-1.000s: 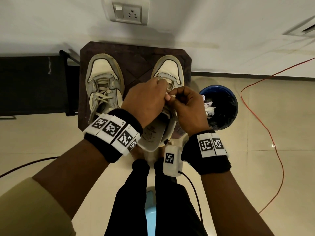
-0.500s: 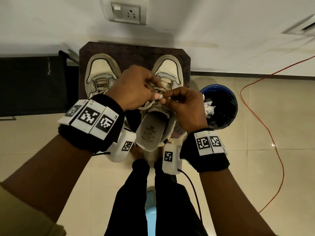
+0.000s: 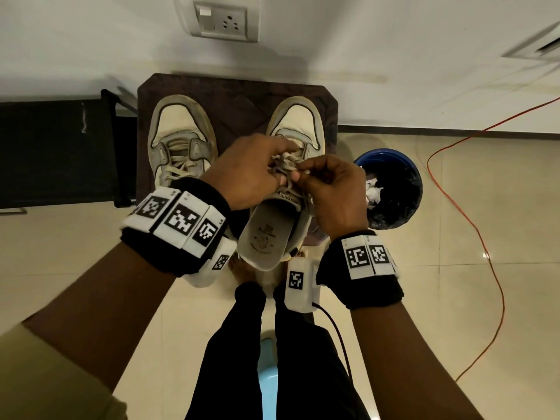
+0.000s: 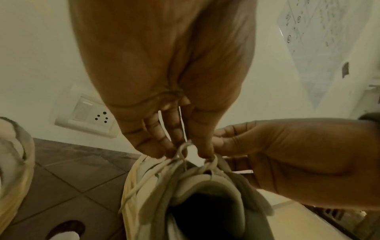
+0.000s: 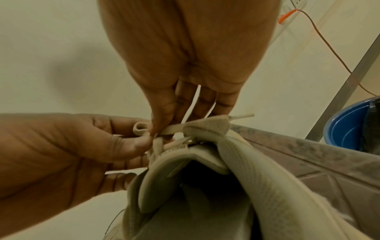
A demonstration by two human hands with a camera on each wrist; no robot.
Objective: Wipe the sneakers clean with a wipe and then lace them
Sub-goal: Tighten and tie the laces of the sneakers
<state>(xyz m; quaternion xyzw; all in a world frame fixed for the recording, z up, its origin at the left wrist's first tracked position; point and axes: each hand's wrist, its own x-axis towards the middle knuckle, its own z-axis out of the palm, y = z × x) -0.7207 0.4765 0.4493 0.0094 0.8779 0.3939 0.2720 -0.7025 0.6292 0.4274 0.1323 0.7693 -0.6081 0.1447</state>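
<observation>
Since half a second ago, left hand (image 3: 251,171) raised further off the collar, wrist rolled so its marker band faces up; both hands drawn closer over the tongue. Left hand pinching a small loop of the flat off-white lace (image 5: 141,128) between thumb and fingers, probably to keep the bow from slipping. Right hand (image 3: 333,189) curled round the other run of that lace just beside it, fingertips touching the left thumb, likely to feed or cinch the knot. Both working at the top eyelets of the worn cream-and-grey right sneaker (image 3: 298,128), toe towards the wall, heel tipped towards the body and hanging past the near edge of the dark brown square low desk (image 3: 236,95), which brings the collar within reach. Matching left sneaker (image 3: 181,140) flat on the same desk, well apart, laces already crossed up its tongue. Round blue bin (image 3: 389,189) on the floor just right of the desk, crumpled white wipes inside, handy for discards. By this look, wiping over, lacing of the second shoe near its end. White wall socket (image 3: 224,19) above.
</observation>
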